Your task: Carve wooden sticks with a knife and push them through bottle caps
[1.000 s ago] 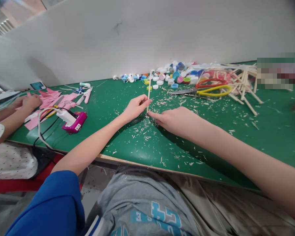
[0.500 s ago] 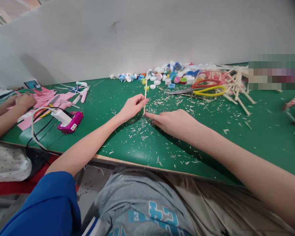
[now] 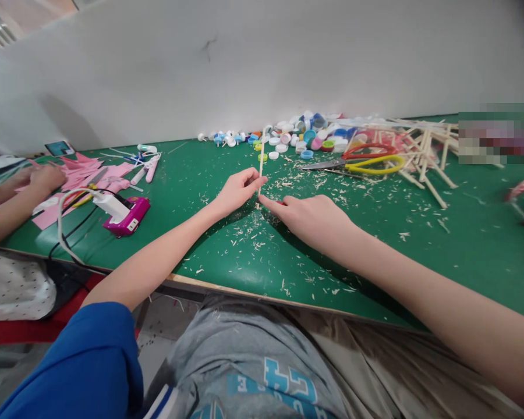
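Observation:
My left hand [image 3: 243, 189] pinches a thin wooden stick [image 3: 261, 157], which stands nearly upright with its lower end close to the table. Closed around a small knife, my right hand [image 3: 312, 216] has its index finger stretched out to the stick's lower end. Only a bit of the knife's red handle [image 3: 282, 202] shows; the fingers hide most of the rest. Pale wood shavings [image 3: 255, 244] lie scattered beneath and around both hands on the green table [image 3: 218, 262].
Beyond my hands are a heap of bottle caps [image 3: 310, 134], scissors [image 3: 371, 163] with red and yellow handles, and a pile of wooden sticks [image 3: 428, 151]. At left are a magenta power adapter [image 3: 128, 218] with cables, pink sheets [image 3: 81, 169], a glue gun [image 3: 148, 167] and another person's hands [image 3: 46, 176].
My right index fingertip has come closer to the stick's lower end, and a bit of red handle now shows. The left hand keeps its pinch on the stick. The view has shifted slightly.

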A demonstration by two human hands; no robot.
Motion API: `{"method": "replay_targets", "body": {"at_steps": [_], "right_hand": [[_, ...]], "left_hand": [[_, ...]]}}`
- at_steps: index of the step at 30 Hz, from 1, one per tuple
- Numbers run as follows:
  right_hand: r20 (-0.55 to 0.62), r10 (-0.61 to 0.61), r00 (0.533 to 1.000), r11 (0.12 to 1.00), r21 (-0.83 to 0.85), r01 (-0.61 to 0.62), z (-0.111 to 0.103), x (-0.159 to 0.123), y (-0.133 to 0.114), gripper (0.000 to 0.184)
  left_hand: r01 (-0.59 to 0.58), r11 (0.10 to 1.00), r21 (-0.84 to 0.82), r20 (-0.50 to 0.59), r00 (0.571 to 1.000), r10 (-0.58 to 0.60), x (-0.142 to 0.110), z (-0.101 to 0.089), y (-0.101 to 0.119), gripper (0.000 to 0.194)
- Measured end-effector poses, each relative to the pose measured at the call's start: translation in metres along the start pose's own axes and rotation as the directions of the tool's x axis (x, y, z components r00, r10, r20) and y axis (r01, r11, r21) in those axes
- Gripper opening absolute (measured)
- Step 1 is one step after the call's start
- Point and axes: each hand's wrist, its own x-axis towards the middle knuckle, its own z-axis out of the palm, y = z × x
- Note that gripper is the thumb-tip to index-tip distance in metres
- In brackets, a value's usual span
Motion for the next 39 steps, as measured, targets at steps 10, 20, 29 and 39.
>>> {"method": "replay_targets", "body": {"at_steps": [10, 20, 29, 39], "right_hand": [[0.013, -0.01, 1.0, 0.995, 0.102, 0.009, 0.001, 0.011, 0.007, 0.047], [0.035, -0.021, 0.999, 0.988, 0.156, 0.016, 0.008, 0.01, 0.008, 0.045], [-0.035, 0.015, 0.999, 0.997, 0.082, -0.012, 0.003, 0.001, 0.004, 0.053], [0.045, -0.01, 0.999, 0.986, 0.166, 0.002, 0.005, 0.008, 0.007, 0.044]], "left_hand": [[-0.016, 1.0, -0.008, -0.005, 1.0, 0.016, 0.002, 0.001, -0.004, 0.03], [0.005, 1.0, -0.024, -0.001, 1.0, -0.005, 0.001, 0.0, -0.003, 0.033], [-0.002, 1.0, -0.025, -0.003, 1.0, 0.002, 0.001, 0.0, -0.006, 0.032], [0.007, 1.0, -0.026, -0.004, 1.0, -0.007, 0.0, 0.0, -0.003, 0.036]]}}
